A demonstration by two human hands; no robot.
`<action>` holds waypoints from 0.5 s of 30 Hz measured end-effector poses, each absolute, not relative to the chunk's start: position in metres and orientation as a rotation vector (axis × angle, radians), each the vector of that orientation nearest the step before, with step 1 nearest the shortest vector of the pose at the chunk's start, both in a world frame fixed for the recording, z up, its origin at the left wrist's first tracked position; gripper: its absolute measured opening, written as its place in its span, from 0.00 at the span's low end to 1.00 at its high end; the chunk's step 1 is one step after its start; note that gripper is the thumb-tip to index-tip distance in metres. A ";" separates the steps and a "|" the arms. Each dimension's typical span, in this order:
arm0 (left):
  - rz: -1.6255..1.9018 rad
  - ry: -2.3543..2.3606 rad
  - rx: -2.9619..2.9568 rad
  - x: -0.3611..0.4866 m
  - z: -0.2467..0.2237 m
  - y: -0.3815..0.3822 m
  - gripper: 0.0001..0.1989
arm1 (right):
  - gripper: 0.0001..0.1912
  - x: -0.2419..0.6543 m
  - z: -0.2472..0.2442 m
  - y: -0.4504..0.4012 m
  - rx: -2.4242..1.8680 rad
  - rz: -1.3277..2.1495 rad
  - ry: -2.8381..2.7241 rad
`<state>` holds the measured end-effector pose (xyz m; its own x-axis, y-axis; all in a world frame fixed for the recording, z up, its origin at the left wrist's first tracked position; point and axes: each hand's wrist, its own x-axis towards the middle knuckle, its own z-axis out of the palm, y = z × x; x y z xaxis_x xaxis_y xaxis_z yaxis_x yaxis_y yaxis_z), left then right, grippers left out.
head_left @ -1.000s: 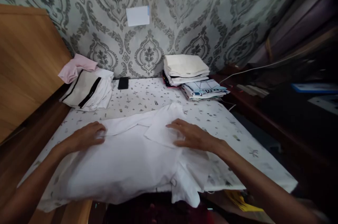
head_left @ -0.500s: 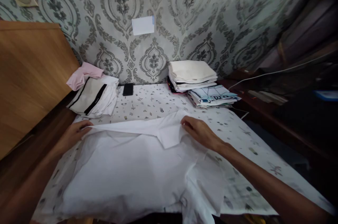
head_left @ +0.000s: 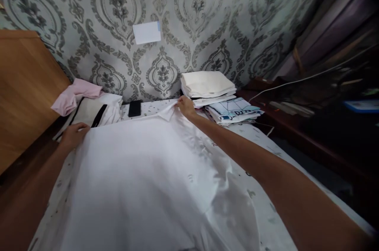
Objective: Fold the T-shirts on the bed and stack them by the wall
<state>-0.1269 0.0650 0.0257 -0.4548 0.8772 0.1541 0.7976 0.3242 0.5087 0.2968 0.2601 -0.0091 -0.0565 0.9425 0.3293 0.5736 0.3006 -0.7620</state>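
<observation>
A white shirt (head_left: 133,172) is spread across the patterned sheet, its far edge stretched between my two hands. At its far left corner my left hand (head_left: 74,134) pinches the fabric, close to the striped folded clothes. My right hand (head_left: 186,107) grips the far right part of the edge, just in front of the stack of folded cream cloth (head_left: 207,82). Loose folds and a sleeve-like part trail down the right side. The near end of the shirt runs out of view at the bottom.
A black phone (head_left: 135,108) lies by the wall, right of a pile with a beige, black-striped garment (head_left: 85,113) and a pink garment (head_left: 75,95). Printed folded clothes (head_left: 232,109) sit at the back right. A wooden cabinet (head_left: 26,93) stands left; a white cable (head_left: 299,80) hangs right.
Both hands have moved away from me towards the wall, drawing the shirt's edge with them and laying the fabric flatter. The camera view has shifted slightly right.
</observation>
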 end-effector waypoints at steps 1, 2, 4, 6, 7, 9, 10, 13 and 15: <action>0.741 2.464 1.550 -0.127 0.022 0.069 0.12 | 0.05 0.292 -0.017 0.266 -1.397 0.544 -1.751; 0.680 2.495 1.549 -0.127 0.018 0.071 0.11 | 0.06 0.289 -0.024 0.269 -1.407 0.555 -1.757; 0.596 2.545 1.551 -0.127 0.012 0.072 0.10 | 0.09 0.288 -0.036 0.268 -1.402 0.576 -1.789; 0.606 2.568 1.541 -0.128 0.008 0.067 0.09 | 0.13 0.298 -0.042 0.258 -1.390 0.583 -1.836; 0.649 2.559 1.545 -0.128 0.007 0.063 0.10 | 0.15 0.307 -0.043 0.250 -1.384 0.583 -1.855; 0.785 2.510 1.523 -0.128 0.004 0.050 0.16 | 0.18 0.333 -0.045 0.228 -1.388 0.562 -1.897; 0.869 2.470 1.476 -0.126 0.002 0.042 0.20 | 0.19 0.350 -0.046 0.214 -1.401 0.541 -1.912; 1.120 2.315 1.151 -0.117 -0.008 0.009 0.25 | 0.20 0.404 -0.051 0.157 -1.509 0.429 -1.953; 1.182 2.224 0.921 -0.109 -0.015 -0.018 0.24 | 0.22 0.435 -0.055 0.108 -1.631 0.392 -1.905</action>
